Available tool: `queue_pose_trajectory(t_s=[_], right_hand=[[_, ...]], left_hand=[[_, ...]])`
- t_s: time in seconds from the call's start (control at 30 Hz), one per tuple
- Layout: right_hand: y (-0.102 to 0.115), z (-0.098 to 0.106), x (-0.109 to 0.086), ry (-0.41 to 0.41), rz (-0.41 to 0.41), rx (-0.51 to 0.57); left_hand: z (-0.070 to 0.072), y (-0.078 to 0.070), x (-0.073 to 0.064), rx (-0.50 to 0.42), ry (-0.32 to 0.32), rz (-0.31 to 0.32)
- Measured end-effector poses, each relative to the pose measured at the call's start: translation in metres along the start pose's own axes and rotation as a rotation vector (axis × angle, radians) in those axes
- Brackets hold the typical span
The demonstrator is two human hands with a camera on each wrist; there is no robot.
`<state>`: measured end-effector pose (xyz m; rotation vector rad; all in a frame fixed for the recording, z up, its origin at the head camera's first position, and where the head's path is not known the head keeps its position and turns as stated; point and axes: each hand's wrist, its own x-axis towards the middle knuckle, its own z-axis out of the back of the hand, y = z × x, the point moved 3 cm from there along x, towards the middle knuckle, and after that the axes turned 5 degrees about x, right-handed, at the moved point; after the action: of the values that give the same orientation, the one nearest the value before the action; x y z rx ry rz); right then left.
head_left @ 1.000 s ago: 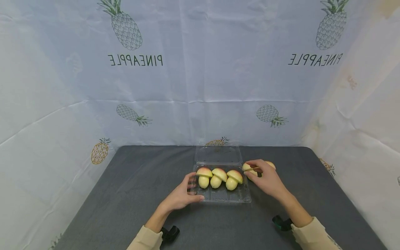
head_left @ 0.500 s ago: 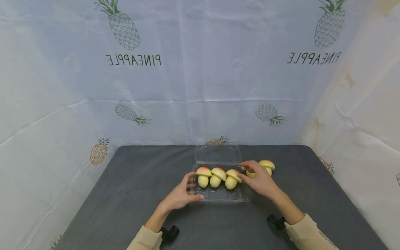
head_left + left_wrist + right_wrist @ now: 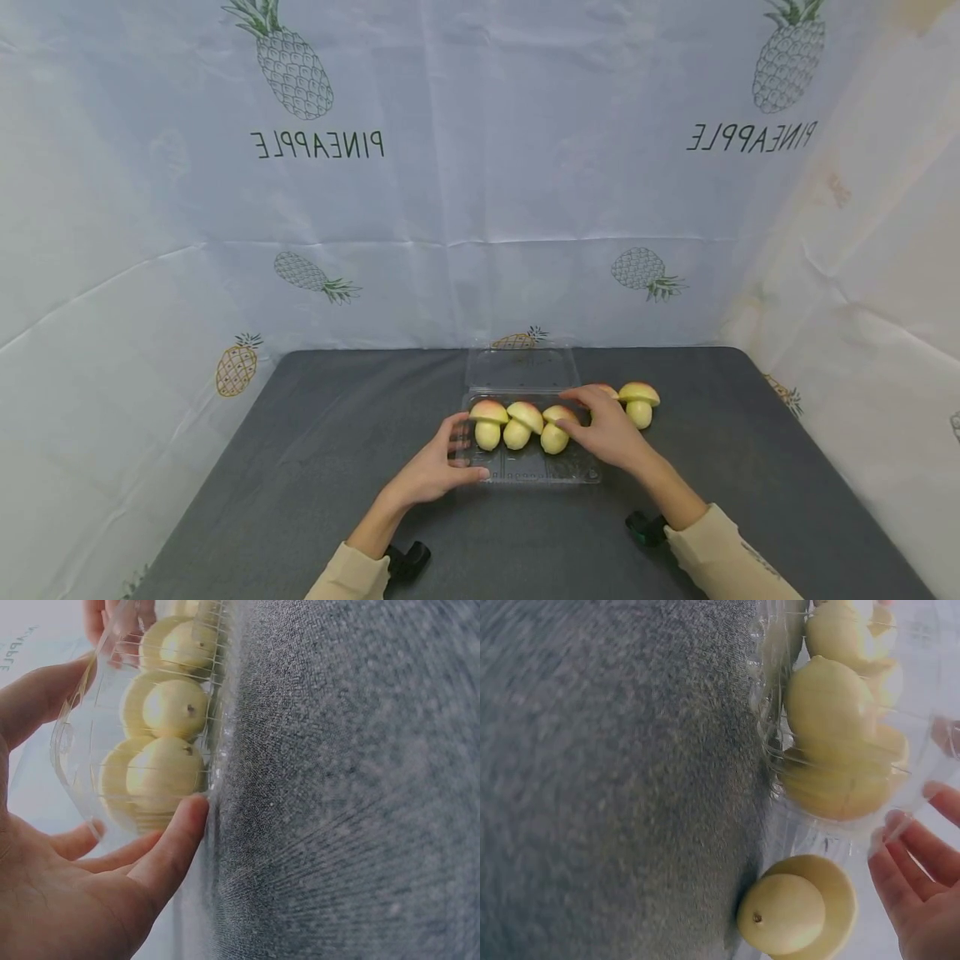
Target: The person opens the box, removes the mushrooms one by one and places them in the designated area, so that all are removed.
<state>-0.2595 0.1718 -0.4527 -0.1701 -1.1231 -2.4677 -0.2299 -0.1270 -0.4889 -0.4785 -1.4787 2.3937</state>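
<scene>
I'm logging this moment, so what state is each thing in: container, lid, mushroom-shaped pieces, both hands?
Clear container: open.
Lid: folded back behind the container.
Left hand: touching the container's left side.
Right hand: at its right side, exact contact unclear.
Three mushroom-shaped pieces: inside, lying in a row.
Rightmost piece: outside, lying.
Piece behind the right hand: outside, partly hidden.

clear container (image 3: 525, 472): open | three yellow mushrooms (image 3: 517, 435) inside | two outside
</scene>
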Motion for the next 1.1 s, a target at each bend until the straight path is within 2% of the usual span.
queue_pose_trajectory(t_s=[0.23, 0.63, 0.87, 1.1], right_hand=[[-0.006, -0.009, 0.003, 0.008, -0.036, -0.026], [-0.003, -0.015, 0.004, -0.028, 0.027, -0.105], [-0.002, -0.018, 0.005, -0.044, 0.027, -0.150], [-0.002, -0.015, 0.004, -0.047, 0.007, -0.079]], left_hand=[[0.001, -0.001, -0.001, -0.010, 0.003, 0.000], [0.001, -0.004, -0.003, -0.017, 0.008, -0.007], [0.001, -0.004, -0.002, -0.021, 0.017, -0.009], [0.001, -0.005, -0.003, -0.030, 0.017, -0.005]])
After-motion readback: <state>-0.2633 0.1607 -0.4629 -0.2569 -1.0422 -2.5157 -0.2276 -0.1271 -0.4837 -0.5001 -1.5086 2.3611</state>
